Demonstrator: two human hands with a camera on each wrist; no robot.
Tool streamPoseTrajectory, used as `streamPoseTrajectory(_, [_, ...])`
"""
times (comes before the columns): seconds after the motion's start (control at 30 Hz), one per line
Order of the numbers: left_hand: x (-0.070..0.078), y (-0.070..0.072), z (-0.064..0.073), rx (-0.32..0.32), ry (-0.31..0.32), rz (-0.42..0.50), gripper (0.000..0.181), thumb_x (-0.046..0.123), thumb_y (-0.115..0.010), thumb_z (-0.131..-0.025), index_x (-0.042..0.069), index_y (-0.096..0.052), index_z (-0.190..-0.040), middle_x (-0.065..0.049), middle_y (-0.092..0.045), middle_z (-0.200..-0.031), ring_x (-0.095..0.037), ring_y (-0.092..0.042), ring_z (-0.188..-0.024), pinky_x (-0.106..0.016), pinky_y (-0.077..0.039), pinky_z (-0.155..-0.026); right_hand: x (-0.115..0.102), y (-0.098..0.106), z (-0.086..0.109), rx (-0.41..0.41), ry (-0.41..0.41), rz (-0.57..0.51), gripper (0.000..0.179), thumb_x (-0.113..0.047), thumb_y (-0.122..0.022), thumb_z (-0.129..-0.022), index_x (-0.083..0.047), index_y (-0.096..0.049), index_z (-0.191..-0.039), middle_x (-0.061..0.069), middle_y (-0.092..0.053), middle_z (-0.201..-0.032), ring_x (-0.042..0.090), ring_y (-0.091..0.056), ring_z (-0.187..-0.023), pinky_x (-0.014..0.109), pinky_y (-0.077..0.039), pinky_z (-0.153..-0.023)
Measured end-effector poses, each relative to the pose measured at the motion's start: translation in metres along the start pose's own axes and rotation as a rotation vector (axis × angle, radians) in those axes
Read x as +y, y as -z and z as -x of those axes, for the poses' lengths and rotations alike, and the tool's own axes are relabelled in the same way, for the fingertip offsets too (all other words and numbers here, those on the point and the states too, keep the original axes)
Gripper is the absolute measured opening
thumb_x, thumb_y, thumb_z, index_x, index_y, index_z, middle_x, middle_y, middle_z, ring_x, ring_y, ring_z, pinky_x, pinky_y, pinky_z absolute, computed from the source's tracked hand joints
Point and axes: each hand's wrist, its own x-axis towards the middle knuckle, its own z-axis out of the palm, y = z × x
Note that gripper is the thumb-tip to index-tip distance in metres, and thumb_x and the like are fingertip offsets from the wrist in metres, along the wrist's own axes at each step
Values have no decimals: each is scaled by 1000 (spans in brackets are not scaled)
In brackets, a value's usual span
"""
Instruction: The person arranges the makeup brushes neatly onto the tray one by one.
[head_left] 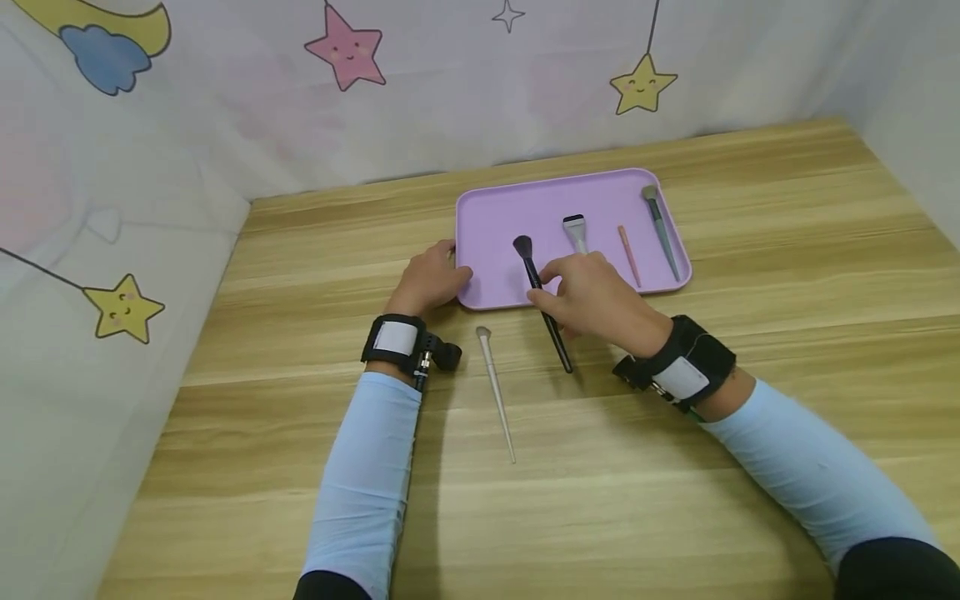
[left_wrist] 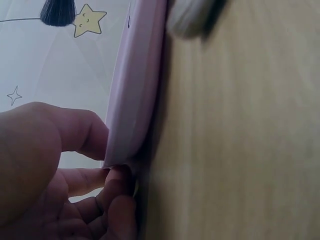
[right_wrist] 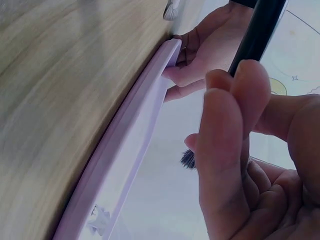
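My right hand (head_left: 600, 304) pinches a black makeup brush (head_left: 555, 337) between thumb and fingers, above the near edge of a purple tray (head_left: 495, 237). Its dark bristles point away over the tray; the handle slants back past the rim. In the right wrist view the black handle (right_wrist: 257, 37) passes between the fingertips. At the tray's near left corner, my left hand (head_left: 429, 279) grips the rim, thumb on top and fingers at the outer side. A pale slender makeup brush (head_left: 497, 392) lies on the wooden table in front of the tray.
Inside the tray lie a flat-headed brush (head_left: 575, 229), partly hidden by the right hand, a small pink brush (head_left: 630, 257) and a grey-green brush (head_left: 662, 233). A printed curtain (head_left: 450, 108) hangs behind the wooden table (head_left: 315, 292).
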Motion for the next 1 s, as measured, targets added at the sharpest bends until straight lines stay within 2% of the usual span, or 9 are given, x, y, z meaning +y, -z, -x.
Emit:
streamPoseTrajectory(0.47, [-2,-2,-1,13,9,6,68,27,-53,-95,3,-35,-156,-18,-44,-153,-32,-47,-128,-46,-36,-109,4,6,-11,16,-50,-9,33,-20,-67,-97,8,-70,-115,2,-59,-47,15,-61,-42,24,-35,-40])
streamPoseTrajectory(0.87, [-1,-2,1,19,9,9,67,28,-52,-96,3,-35,-156,-18,-43,-154,-32,-46,-130,-45,-35,-110,4,10,-23,18,-79,25,34,-21,-67,-97,8,-69,-115,4,-62,-53,15,-63,-44,26,-42,-44])
streamPoseTrajectory(0.97, [-1,-3,1,19,12,4,67,28,-52,-96,3,-34,-156,-18,-43,-154,-32,-46,-131,-46,-35,-111,6,12,-27,22,-88,32,34,-20,-67,-97,9,-69,-114,4,-63,-54,15,-63,-45,29,-45,-48])
streamPoseTrajectory(1.0, [-1,-3,1,17,12,4,67,28,-52,-96,3,-34,-156,-18,-43,-154,-32,-45,-132,-46,-35,-111,7,13,-29,24,-95,38,34,-21,-67,-97,8,-70,-114,4,-63,-54,15,-64,-45,31,-48,-56])
